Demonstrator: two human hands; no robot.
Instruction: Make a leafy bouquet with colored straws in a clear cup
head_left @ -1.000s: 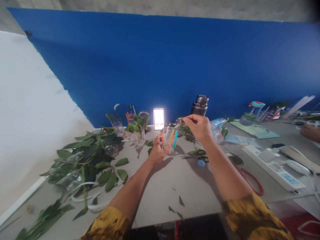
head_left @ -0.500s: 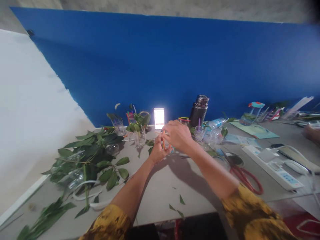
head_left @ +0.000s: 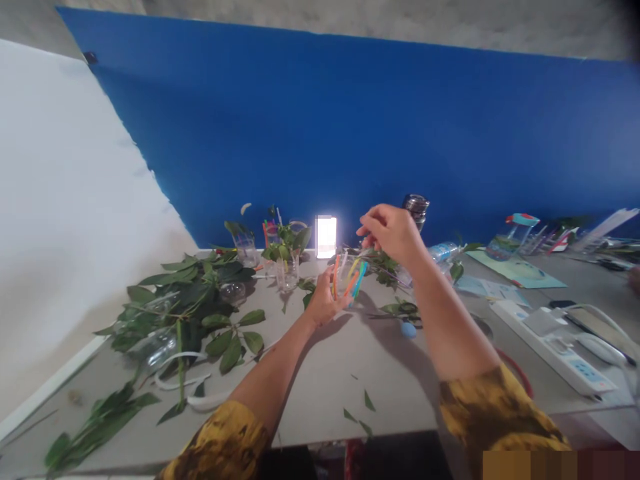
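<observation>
Head cam here, looking across a grey tabletop [head_left: 350, 393] toward a blue wall. The left hand [head_left: 324, 303] is curled around a clear cup [head_left: 343, 283], fingers wrapped low and holding it firmly. Orange, yellow and blue drinking straws [head_left: 356, 275] stand in the cup, fanned out, their long axes roughly upright with a lean to the right. The right hand [head_left: 393, 233] hangs above and to the right of the cup, fingers bunched into a loose pinch just clear of the straw tops. Can't tell if anything thin is in that pinch. So the left hand's nearer. Nearby: a glass beaker [head_left: 287, 273] with leaves, a steel thermos [head_left: 416, 208], a plastic water bottle [head_left: 444, 252].
</observation>
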